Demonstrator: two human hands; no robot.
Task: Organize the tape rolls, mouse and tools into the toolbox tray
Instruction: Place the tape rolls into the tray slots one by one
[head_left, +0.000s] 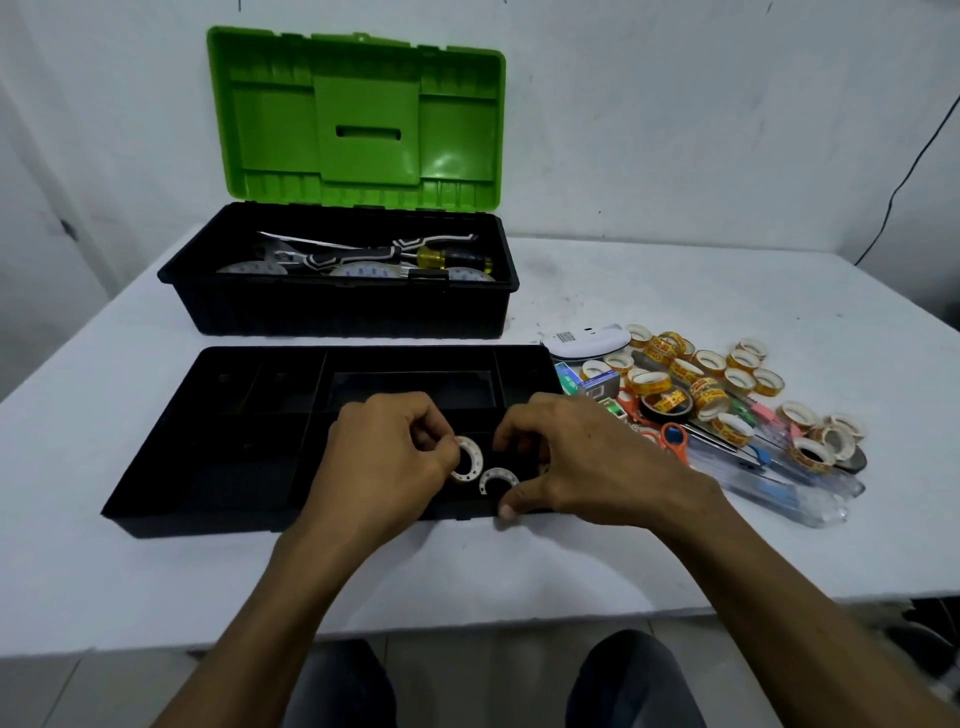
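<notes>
Bright, even overhead light with a cool cast. Soft shadow on table (467, 571) under the arms. Glare patch on lid (448, 160). Tray (234, 467) interior crushed to near black, dividers barely readable. Fisheye bowing along table edges. Overall slightly soft, bottom of frame dim.

A white desk (675, 291), marked with dark specks, is seen. Toward its far left an open black toolbox (343, 306) with a green lid is set, and a black tray (234, 457) is laid just before it. To the right, tape rolls (711, 374), a white mouse (587, 340), orange-handled scissors (674, 439) and clear pens (795, 493) are heaped.
</notes>
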